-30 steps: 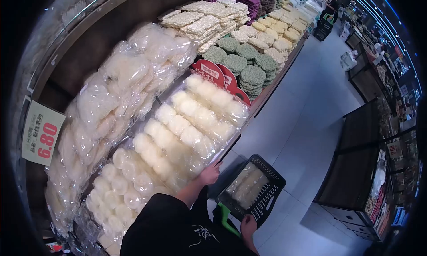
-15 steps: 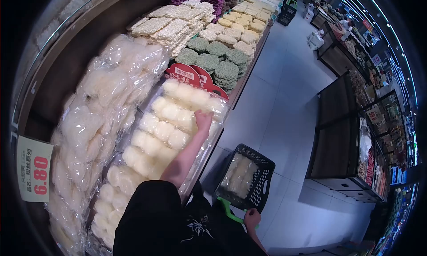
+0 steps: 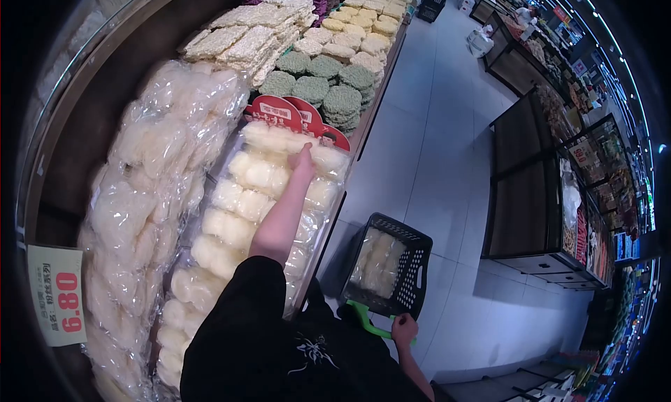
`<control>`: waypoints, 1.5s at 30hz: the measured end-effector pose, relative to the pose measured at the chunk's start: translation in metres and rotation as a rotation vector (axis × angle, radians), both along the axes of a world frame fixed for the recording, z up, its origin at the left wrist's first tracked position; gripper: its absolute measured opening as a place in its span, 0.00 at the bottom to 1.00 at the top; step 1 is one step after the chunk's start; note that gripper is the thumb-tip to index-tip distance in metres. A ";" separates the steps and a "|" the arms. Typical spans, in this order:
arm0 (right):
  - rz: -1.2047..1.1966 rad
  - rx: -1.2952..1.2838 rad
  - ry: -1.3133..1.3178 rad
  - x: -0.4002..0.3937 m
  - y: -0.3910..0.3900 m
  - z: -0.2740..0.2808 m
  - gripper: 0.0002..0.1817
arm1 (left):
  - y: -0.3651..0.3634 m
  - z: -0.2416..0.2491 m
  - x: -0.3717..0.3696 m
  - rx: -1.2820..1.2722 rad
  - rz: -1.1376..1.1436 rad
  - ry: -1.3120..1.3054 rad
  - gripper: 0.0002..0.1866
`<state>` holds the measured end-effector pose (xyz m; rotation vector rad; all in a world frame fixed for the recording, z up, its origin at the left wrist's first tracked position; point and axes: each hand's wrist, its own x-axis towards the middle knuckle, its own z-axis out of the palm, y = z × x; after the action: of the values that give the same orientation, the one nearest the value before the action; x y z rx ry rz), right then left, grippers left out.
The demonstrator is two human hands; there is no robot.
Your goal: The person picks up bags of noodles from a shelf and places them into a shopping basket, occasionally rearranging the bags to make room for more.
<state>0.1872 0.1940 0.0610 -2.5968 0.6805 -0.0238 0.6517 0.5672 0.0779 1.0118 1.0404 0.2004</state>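
Note:
My left hand (image 3: 302, 162) reaches over the shelf, its fingers closed at the near edge of the farthest vermicelli pack (image 3: 269, 138), a row of white bundles in clear plastic. The exact grip is partly hidden by the hand. More such packs (image 3: 237, 199) lie in rows towards me, under and beside my forearm. Down at my right, my right hand (image 3: 404, 331) is closed around the green handle (image 3: 367, 321) of a black shopping basket (image 3: 417, 262). Inside the basket lies a clear pack of pale vermicelli (image 3: 379, 263).
Big clear bags of vermicelli (image 3: 150, 178) fill the shelf's left side, near a 6.80 price card (image 3: 59, 297). Beyond red signs (image 3: 276, 112) stand stacks of green noodle cakes (image 3: 325, 87) and pale ones. A tiled aisle (image 3: 419, 143) separates this shelf from a dark display counter (image 3: 524, 213).
My left hand has moved forward from the second row to the farthest pack's edge. My right hand stays on the basket handle. The view has shifted slightly.

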 end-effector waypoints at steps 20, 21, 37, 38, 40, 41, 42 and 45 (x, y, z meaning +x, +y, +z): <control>-0.039 0.997 0.100 0.027 -0.008 -0.019 0.17 | -0.070 0.136 -0.280 -0.253 -0.517 -0.541 0.27; -0.137 1.262 0.153 0.042 0.005 0.011 0.21 | -0.086 0.143 -0.291 -0.247 -0.598 -0.525 0.28; -0.478 1.493 0.304 0.072 -0.043 -0.021 0.23 | -0.153 -0.037 -0.292 1.069 -1.702 0.129 0.24; -0.498 1.497 0.309 0.071 -0.052 -0.046 0.23 | -0.140 -0.036 -0.290 1.385 -1.696 0.083 0.20; -0.475 1.368 0.300 0.069 -0.071 -0.095 0.23 | -0.098 -0.073 -0.288 1.655 -1.939 0.077 0.19; -0.488 1.374 0.306 0.072 -0.079 -0.116 0.23 | -0.085 -0.084 -0.290 1.747 -2.069 -0.002 0.19; -0.498 1.350 0.306 0.073 -0.087 -0.134 0.24 | -0.087 -0.079 -0.292 1.738 -2.089 0.006 0.19; -0.486 1.340 0.293 0.091 -0.117 -0.180 0.23 | -0.087 -0.081 -0.293 1.755 -2.128 -0.036 0.17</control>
<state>0.2787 0.0773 -0.1194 -1.1335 0.9523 0.4893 0.3590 0.4803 -0.0030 2.9993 -1.0737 -0.8002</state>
